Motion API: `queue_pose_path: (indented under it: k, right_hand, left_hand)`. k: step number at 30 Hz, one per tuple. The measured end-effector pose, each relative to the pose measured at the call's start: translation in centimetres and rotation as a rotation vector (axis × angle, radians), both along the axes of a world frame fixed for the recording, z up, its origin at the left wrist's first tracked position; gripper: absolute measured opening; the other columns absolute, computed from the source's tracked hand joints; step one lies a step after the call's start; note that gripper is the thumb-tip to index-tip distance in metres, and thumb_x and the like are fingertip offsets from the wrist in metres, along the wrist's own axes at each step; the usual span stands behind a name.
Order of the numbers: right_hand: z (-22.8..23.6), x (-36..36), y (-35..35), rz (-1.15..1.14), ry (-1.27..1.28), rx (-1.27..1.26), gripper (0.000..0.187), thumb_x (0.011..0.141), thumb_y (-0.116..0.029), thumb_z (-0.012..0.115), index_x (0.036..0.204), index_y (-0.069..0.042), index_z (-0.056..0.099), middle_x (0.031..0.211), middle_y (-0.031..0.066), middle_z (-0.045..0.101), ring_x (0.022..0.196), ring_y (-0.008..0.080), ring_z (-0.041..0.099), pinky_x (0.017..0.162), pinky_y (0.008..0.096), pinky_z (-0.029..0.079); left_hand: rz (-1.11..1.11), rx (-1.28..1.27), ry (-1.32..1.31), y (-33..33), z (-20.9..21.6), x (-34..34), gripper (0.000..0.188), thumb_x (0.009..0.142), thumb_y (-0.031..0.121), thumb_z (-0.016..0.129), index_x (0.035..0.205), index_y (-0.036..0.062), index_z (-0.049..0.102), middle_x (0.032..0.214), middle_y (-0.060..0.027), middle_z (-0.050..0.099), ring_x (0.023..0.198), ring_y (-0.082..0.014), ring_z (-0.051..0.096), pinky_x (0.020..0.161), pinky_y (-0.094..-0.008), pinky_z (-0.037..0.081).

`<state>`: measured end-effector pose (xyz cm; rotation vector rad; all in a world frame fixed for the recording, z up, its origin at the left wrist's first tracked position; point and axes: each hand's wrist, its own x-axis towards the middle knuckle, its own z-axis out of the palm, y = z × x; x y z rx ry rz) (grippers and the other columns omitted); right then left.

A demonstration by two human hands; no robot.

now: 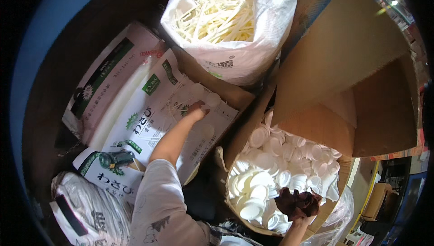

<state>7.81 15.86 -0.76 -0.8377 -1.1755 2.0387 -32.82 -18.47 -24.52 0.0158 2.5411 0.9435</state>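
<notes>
At the left, flattened printed cartons lie spread out, and the left hand reaches onto them, its fingers curled closed around a small clear plastic piece among a few loose white sticks. Above, a white sack stands open and full of such sticks. To the right, a cardboard box holds a deep heap of white round lids. The right hand grips a dark red cloth at the box's near edge. Judging by the full sack and box, most of the sorting looks undone.
</notes>
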Motion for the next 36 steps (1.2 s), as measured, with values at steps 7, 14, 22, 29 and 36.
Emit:
queue_pose_path:
  k: [7,14,22,29,36]
  right_hand:
    - [-0.6,-2.1,-1.3,-0.043,-0.324,0.18,0.011,0.089,-0.017,0.042,0.096,-0.009,0.041,0.07,0.0105,0.057,0.061,0.0227,0.058,0.058,0.0309,0.051]
    - [-1.0,-3.1,-1.6,0.004,-0.402,0.181,0.014,0.089,-0.02,0.043,0.097,-0.009,0.042,0.07,0.0091,0.057,0.062,0.0217,0.058,0.059,0.0311,0.051]
    - [0.6,-1.6,-1.9,0.024,-0.341,0.191,0.017,0.09,-0.024,0.043,0.097,-0.009,0.043,0.071,0.0074,0.058,0.064,0.0206,0.058,0.061,0.0313,0.05]
    - [3.6,0.2,-3.1,0.122,-0.181,0.104,0.02,0.091,-0.029,0.042,0.094,-0.009,0.045,0.073,0.0097,0.059,0.064,0.0223,0.059,0.057,0.0296,0.05]
    - [2.4,1.9,-2.7,0.129,0.23,-0.35,0.045,0.091,-0.051,0.036,0.099,-0.011,0.055,0.092,0.0076,0.062,0.085,0.0243,0.059,0.078,0.0398,0.047]
  left_hand:
    - [-0.094,-0.363,0.075,6.3,-4.7,-5.5,0.09,0.06,0.051,0.074,0.135,0.023,0.034,0.144,-0.0189,0.016,0.13,-0.0424,0.018,0.097,-0.0565,0.031]
    - [0.031,-0.367,0.05,6.6,-7.8,-5.1,0.102,0.056,0.047,0.078,0.137,0.0131,0.025,0.142,-0.018,0.02,0.13,-0.0371,0.019,0.097,-0.0549,0.03]
    - [-0.178,-0.326,0.101,1.4,-6.8,2.8,0.096,0.055,0.032,0.079,0.129,-0.0038,0.028,0.131,-0.0246,0.033,0.122,-0.0353,0.034,0.099,-0.0381,0.036]
    - [0.064,0.172,0.083,-8.6,-4.1,9.2,0.091,0.057,0.026,0.08,0.129,-0.002,0.031,0.122,-0.0233,0.043,0.105,-0.0365,0.051,0.091,-0.0392,0.044]
    - [0.037,1.821,-0.483,-6.0,21.4,16.2,0.081,0.071,0.051,0.058,0.133,0.0057,0.032,0.124,-0.0272,0.045,0.093,-0.0335,0.058,0.083,-0.0442,0.049]
